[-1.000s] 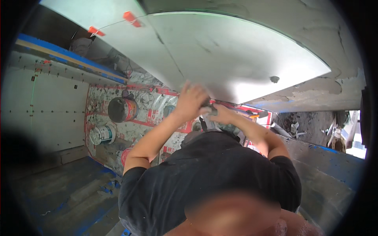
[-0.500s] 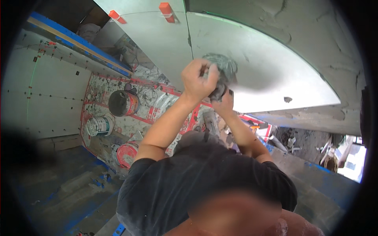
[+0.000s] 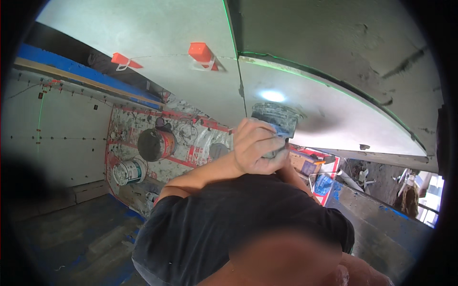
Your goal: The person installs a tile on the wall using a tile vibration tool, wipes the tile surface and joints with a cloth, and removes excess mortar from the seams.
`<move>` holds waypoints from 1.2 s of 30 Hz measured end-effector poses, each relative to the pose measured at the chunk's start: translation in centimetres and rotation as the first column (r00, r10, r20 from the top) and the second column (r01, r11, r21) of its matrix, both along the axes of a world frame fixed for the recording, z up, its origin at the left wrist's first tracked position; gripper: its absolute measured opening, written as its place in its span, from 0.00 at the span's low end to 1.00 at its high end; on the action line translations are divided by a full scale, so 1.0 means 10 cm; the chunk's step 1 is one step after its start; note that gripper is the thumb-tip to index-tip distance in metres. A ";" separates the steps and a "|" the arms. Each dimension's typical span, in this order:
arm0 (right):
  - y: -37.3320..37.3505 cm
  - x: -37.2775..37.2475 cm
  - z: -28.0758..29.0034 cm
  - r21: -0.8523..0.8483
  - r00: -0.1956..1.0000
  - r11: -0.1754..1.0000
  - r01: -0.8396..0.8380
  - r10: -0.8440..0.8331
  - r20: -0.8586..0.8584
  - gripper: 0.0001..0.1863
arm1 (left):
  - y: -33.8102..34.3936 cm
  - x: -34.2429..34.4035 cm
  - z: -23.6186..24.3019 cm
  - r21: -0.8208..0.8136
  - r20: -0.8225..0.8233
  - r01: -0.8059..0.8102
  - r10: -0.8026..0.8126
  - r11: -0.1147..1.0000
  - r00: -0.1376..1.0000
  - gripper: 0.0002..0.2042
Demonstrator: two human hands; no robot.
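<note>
A dark, mortar-smeared tool (image 3: 275,117) with a ridged, squarish head is raised against a large pale tile (image 3: 334,114) with a curved edge; its exact kind is unclear. Just below its head, my left hand (image 3: 260,145) is closed, fingers curled and thumb meeting them; what they grip is hidden. My right hand (image 3: 281,164) lies mostly behind the left one, at the tool's lower end, its fingers out of sight. A bright light spot glows on the tile beside the head. Orange wedges (image 3: 204,55) in white clips sit along a joint of the adjoining tile (image 3: 152,24).
A mortar-coated bucket (image 3: 155,143) and a white bucket (image 3: 128,171) stand on the littered floor at left. A tiled wall (image 3: 67,133) with small clips rises beyond. A blue-edged ledge (image 3: 90,74) runs at upper left. Boxes and tools lie lower right. Green laser lines cross the tiles.
Both hands and the tool have come down, nearer my chest, and my left hand now covers most of the right. The tool's head faces more squarely, and a light spot shows on the tile.
</note>
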State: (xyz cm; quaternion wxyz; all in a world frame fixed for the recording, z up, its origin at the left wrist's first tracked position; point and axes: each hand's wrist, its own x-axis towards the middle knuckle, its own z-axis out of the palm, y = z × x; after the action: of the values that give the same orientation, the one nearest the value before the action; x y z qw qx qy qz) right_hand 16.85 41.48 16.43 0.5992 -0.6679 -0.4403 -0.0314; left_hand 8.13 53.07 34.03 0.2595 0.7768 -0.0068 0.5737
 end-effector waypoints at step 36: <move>-0.27 0.16 -0.13 -0.336 0.959 0.900 0.278 -0.281 0.038 0.29 | -0.14 0.15 -0.14 -0.005 0.016 0.059 -0.059 0.998 0.998 0.07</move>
State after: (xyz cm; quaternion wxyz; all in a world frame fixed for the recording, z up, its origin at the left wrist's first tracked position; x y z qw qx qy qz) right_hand 18.44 38.76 15.10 0.4674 -0.8171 -0.3353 -0.0373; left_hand 9.64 51.67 32.62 0.2784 0.7711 -0.0305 0.5718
